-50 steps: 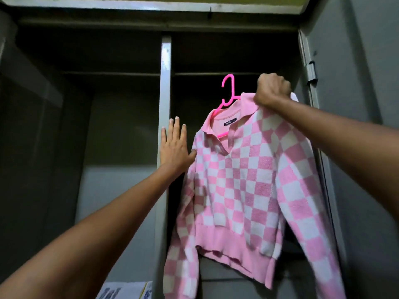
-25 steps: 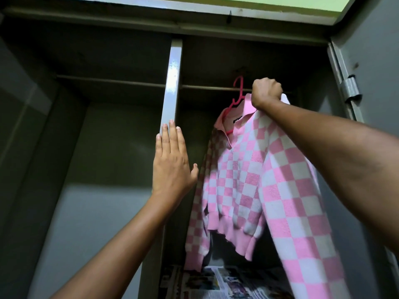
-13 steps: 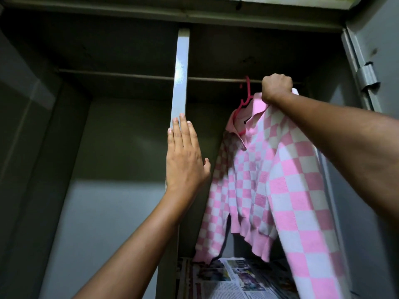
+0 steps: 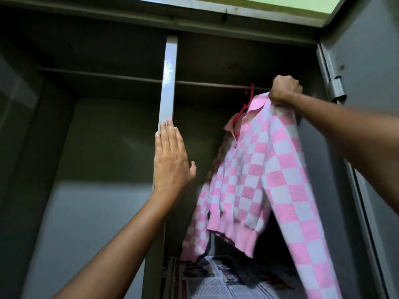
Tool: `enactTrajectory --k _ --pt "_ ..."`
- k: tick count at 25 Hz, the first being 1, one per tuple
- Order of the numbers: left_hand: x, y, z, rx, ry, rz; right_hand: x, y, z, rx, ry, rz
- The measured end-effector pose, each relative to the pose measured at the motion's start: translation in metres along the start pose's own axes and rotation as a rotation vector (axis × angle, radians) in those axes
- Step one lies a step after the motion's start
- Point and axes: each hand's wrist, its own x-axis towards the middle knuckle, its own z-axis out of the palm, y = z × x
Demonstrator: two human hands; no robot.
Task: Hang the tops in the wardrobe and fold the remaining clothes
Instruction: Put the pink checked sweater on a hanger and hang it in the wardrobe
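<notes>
A pink and white checkered top (image 4: 259, 175) hangs on a pink hanger (image 4: 248, 98) inside the right half of the grey metal wardrobe (image 4: 121, 147). The hanger's hook sits at the hanging rail (image 4: 211, 84); whether it is over the rail I cannot tell. My right hand (image 4: 284, 89) grips the top's shoulder and the hanger end just under the rail. My left hand (image 4: 170, 160) rests flat, fingers straight, against the wardrobe's centre post (image 4: 169, 83).
The open wardrobe door (image 4: 367, 61) with its hinge stands at the right. Newspaper (image 4: 216, 281) lines the shelf below the top. The left compartment has its own rail (image 4: 97, 73) with nothing on it.
My right hand has carried the top and hanger deeper into the right compartment and up to the rail. My left hand has stayed on the centre post.
</notes>
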Motion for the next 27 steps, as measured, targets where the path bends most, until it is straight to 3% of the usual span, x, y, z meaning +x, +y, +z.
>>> enactTrajectory --k 18,27 --pt "0.001 -0.001 0.010 -0.012 0.043 0.022 0.007 0.081 0.044 -0.126 0.103 0.069" --pt "0.000 -0.002 0.007 -0.064 0.010 0.032 -0.044 0.074 0.046 0.277 0.162 0.309"
